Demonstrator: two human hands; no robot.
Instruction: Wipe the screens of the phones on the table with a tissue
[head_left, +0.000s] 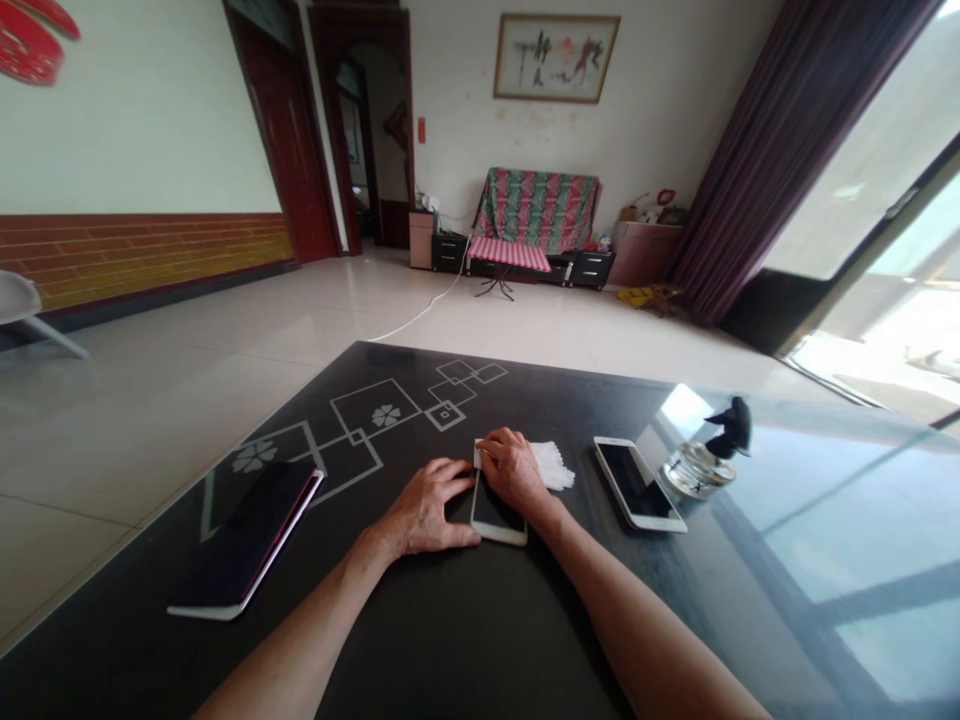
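Observation:
A white-framed smartphone (499,515) lies face up on the dark table in front of me. My left hand (431,508) steadies it, fingers along its left edge and thumb at the lower left corner. Over the upper part of the screen, my right hand (513,468) is closed with bent fingers on a white cloth (553,466). The cloth's wavy edge spreads out to the right of that hand. The phone's top end is mostly hidden under my right hand.
Right of my hands lies another white smartphone (639,484), beside a clear spray bottle (699,470) with a black trigger head. A dark notebook (247,540) lies at the left. Beyond the table (555,400), a small striped table (510,254) stands by the far wall.

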